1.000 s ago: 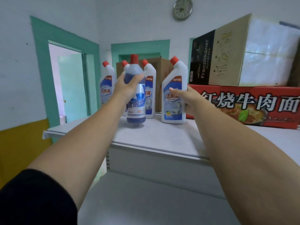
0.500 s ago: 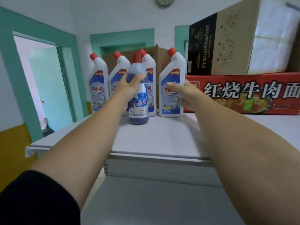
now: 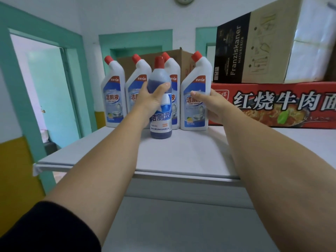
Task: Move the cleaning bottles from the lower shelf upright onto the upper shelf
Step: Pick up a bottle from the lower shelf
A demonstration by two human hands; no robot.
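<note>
On the white upper shelf (image 3: pixel 181 157), I see the left hand (image 3: pixel 151 100) curled around an upright blue bottle (image 3: pixel 161 127), its base on the surface before a row of white bottles (image 3: pixel 113 99); the right hand (image 3: pixel 213 105) grips the rightmost white bottle (image 3: pixel 197 77). Stacked cartons (image 3: pixel 272 106) sit alongside. Teal door frames (image 3: pixel 134 37) break the white walls (image 3: pixel 127 15) behind.

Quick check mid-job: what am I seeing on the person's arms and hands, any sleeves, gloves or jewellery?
The left hand and right hand are bare: no gloves, no ring in sight. A black sleeve covers the left upper arm and leaves the forearm uncovered. The right arm is uncovered as far as the frame shows. Neither wrist shows a watch or band.
</note>
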